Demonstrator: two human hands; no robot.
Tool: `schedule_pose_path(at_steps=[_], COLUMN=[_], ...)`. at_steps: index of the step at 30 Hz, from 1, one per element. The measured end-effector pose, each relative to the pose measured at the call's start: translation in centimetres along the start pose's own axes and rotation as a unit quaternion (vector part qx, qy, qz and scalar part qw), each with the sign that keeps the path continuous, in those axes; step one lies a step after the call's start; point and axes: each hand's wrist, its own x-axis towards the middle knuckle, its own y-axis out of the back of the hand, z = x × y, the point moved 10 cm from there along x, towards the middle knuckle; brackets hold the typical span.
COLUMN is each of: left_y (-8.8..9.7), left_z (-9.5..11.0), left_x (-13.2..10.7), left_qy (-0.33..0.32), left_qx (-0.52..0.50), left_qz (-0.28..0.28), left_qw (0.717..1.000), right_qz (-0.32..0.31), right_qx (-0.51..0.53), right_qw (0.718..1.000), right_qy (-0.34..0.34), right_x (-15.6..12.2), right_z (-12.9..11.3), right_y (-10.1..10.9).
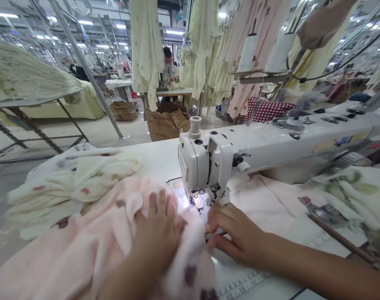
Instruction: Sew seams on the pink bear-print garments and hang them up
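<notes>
Soft pink fabric [108, 241] with dark printed motifs lies bunched on the sewing machine's table, its edge close to the lit needle area. My left hand [158, 229] rests on top of this fabric, fingers stretched out and slightly apart, left of the needle. Just right of the presser foot [196, 202], my right hand [236, 233] is closed, thumb and fingers curled together at the fabric's edge. Something thin and dark shows between them, too small to name. The white sewing machine head [205, 162] stands directly beyond both hands.
Cream printed fabric [74, 179] is heaped at the table's left. More pink fabric [271, 200] lies under the machine arm, beside a ruler scale [249, 283]. Thread cones [248, 52] stand above. Behind are a cardboard box [164, 125], hanging garments [146, 50] and a seated person [168, 66].
</notes>
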Motion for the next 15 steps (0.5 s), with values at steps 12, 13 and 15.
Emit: schedule_pose_path(at_steps=[12, 13, 15], left_y=[5.2, 6.0, 7.1], left_z=[-2.6, -2.7, -2.3], left_x=[2.2, 1.0, -2.5], left_qy=[-0.071, -0.069, -0.068], left_qx=[-0.256, -0.294, -0.387], left_qz=[-0.017, -0.026, -0.073], left_qw=[0.964, 0.953, 0.917], right_qz=[-0.077, -0.07, -0.045], right_qx=[-0.095, -0.109, -0.148], right_qw=[0.966, 0.968, 0.971], right_qy=[-0.228, -0.215, -0.184], right_x=[-4.7, -4.5, -4.4], right_z=[2.2, 2.2, 1.9], right_y=[-0.5, -0.1, 1.1])
